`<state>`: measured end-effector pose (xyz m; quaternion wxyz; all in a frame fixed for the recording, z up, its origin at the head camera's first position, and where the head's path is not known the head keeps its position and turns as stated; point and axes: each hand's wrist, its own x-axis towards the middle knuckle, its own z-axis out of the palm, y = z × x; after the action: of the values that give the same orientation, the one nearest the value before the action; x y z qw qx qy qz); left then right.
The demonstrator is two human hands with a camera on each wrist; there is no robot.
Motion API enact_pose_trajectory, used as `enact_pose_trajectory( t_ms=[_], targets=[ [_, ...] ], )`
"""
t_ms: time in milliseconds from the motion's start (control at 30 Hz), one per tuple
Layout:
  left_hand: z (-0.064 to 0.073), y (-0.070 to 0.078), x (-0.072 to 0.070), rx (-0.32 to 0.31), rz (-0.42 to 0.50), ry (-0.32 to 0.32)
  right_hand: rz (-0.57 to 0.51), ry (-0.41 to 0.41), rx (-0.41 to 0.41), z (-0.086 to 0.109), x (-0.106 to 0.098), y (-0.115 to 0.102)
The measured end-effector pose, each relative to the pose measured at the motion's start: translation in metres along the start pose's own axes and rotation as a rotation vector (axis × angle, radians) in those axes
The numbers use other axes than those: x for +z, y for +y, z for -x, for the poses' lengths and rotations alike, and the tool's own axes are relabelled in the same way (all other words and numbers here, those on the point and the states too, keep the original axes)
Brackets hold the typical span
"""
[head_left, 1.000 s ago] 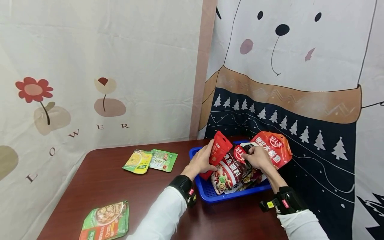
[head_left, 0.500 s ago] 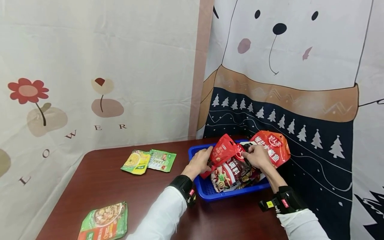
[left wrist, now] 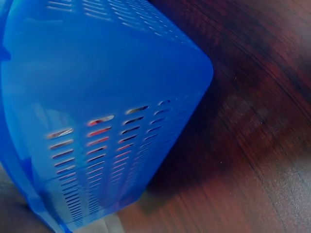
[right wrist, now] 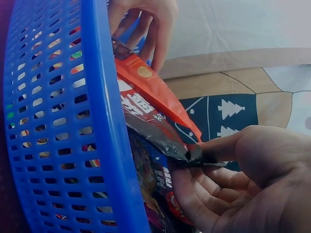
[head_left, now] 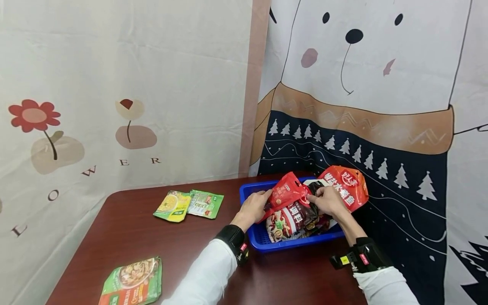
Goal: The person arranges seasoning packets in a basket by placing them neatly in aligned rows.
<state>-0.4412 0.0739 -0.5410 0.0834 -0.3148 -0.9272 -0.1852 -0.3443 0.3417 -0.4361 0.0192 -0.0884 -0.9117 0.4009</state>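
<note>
A blue plastic basket [head_left: 295, 245] stands on the table, filled with food packets. My left hand [head_left: 251, 208] reaches over its left rim and holds the left end of a red packet [head_left: 286, 191]. That packet lies slanted across a dark brown seasoning packet [head_left: 284, 226] with a food picture. At the right, my right hand [head_left: 328, 200] pinches the top edge of the dark packet between thumb and fingers; the right wrist view shows the black crimped edge [right wrist: 180, 154] in this pinch. Only the basket's outer wall [left wrist: 87, 73] fills the left wrist view.
A large orange-red packet [head_left: 347, 188] leans at the basket's back right. On the table's far left lie a yellow packet [head_left: 173, 206] and a green packet [head_left: 206, 203], overlapping. A larger green-and-orange packet [head_left: 133, 281] lies near the front left. A printed curtain [head_left: 354, 131] hangs behind.
The red packet has tipped from steeply upright to lying rightward over the dark packet, my left hand staying at its left end. My right hand keeps its pinch in nearly the same place.
</note>
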Motion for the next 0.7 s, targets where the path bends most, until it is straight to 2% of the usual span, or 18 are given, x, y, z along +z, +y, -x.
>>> enact_pose_trajectory(
  t_ms=[133,233,300,467,567,700],
  targets=[
    [0.001,-0.003,-0.001,-0.003,-0.024,-0.007,-0.020,-0.012,0.004,0.000,0.001,0.002],
    [0.006,-0.002,-0.009,0.002,-0.017,0.013,-0.027,-0.032,0.010,0.001,0.000,0.003],
    [0.013,0.003,-0.023,0.005,0.005,0.015,-0.033,-0.050,0.029,0.001,-0.001,0.004],
    [0.034,0.015,-0.062,0.020,0.134,-0.008,-0.025,-0.095,0.067,0.001,-0.003,0.005],
    [0.045,0.015,-0.073,0.024,0.191,0.000,-0.006,-0.100,0.063,0.003,-0.006,0.007],
    [0.062,0.007,-0.082,0.032,0.224,0.049,0.071,-0.063,0.028,0.008,-0.010,0.009]
  ],
)
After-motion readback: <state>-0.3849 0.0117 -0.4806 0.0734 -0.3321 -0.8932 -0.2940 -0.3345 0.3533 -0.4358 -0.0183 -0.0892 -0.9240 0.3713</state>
